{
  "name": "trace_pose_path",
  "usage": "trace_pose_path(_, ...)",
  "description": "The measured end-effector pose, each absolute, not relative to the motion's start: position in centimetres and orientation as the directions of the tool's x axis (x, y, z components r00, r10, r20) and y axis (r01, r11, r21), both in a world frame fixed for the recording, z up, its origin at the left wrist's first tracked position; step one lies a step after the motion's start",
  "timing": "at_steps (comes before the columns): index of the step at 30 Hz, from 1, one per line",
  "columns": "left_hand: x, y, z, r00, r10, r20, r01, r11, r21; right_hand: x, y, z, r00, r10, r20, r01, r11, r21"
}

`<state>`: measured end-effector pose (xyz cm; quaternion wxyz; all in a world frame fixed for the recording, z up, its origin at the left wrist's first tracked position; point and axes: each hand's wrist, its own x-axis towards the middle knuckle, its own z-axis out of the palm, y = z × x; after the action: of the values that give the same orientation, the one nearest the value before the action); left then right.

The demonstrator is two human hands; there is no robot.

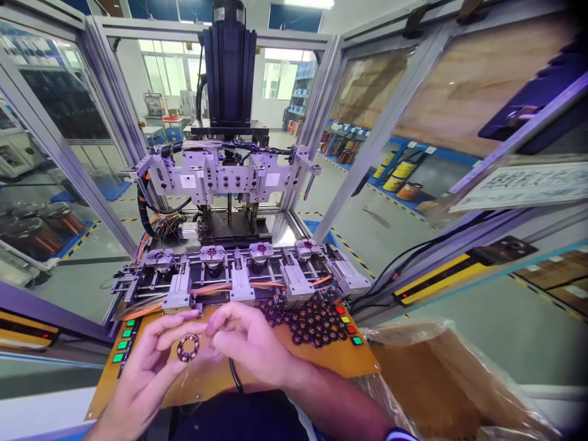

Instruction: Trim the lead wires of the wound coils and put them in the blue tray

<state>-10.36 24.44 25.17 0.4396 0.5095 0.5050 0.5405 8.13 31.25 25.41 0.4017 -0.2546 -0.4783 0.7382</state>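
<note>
Between the thumb and fingers of my left hand (149, 361) is a small black ring-shaped motor stator (179, 349) with copper-coloured windings, its open face turned towards me. My right hand (252, 346) is just right of the stator, thumb and fingertips pinched together; whatever they grip is too fine to make out. A faint thin wire (184, 387) trails below the stator. Both hands are above the orange-yellow panel (215, 386), in front of the machine. Many similar stators (316, 321) lie in a flat cluster on the panel, right of my right hand.
Behind my hands runs a row of clamp fixtures (214, 260), several bearing stators, under a machine head (229, 174). Green buttons (122, 345) and coloured buttons (351, 329) flank the panel. Yellow light-curtain bars (441, 269) edge both sides. A plastic-lined box (427, 380) stands at right.
</note>
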Motion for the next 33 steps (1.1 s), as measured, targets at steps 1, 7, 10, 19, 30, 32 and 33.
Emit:
trace_pose_path(1,-10.5,24.5,24.9,-0.063,0.989,0.133,0.049,-0.13,0.99,8.0,31.1,25.3,-0.59,0.807,-0.016,-0.348,-0.272,-0.897)
trace_pose_path(7,-10.9,24.7,24.2,0.058,0.977,0.207,0.08,-0.211,0.974,6.6,30.9,25.3,-0.659,0.751,-0.025,-0.417,-0.393,-0.82)
trace_pose_path(10,-10.4,24.6,24.9,0.012,0.962,0.271,0.076,-0.271,0.959,6.4,30.7,25.5,-0.548,0.835,-0.044,-0.424,-0.323,-0.846)
trace_pose_path(19,-9.2,24.9,26.6,-0.098,0.872,0.479,0.504,-0.372,0.78,6.4,30.2,25.2,-0.395,0.917,0.048,-0.343,-0.099,-0.934)
trace_pose_path(30,-10.1,25.8,25.4,-0.077,0.997,-0.026,0.028,0.028,0.999,6.3,30.3,24.5,-0.49,0.867,-0.088,-0.439,-0.333,-0.835)
trace_pose_path(32,-10.0,26.0,25.2,-0.086,0.995,-0.047,-0.045,0.043,0.998,6.0,30.4,24.2,-0.499,0.86,-0.106,-0.478,-0.376,-0.794)
trace_pose_path(33,-9.9,26.1,25.2,-0.095,0.994,-0.055,-0.072,0.048,0.996,5.8,30.4,24.1,-0.497,0.86,-0.116,-0.49,-0.388,-0.78)
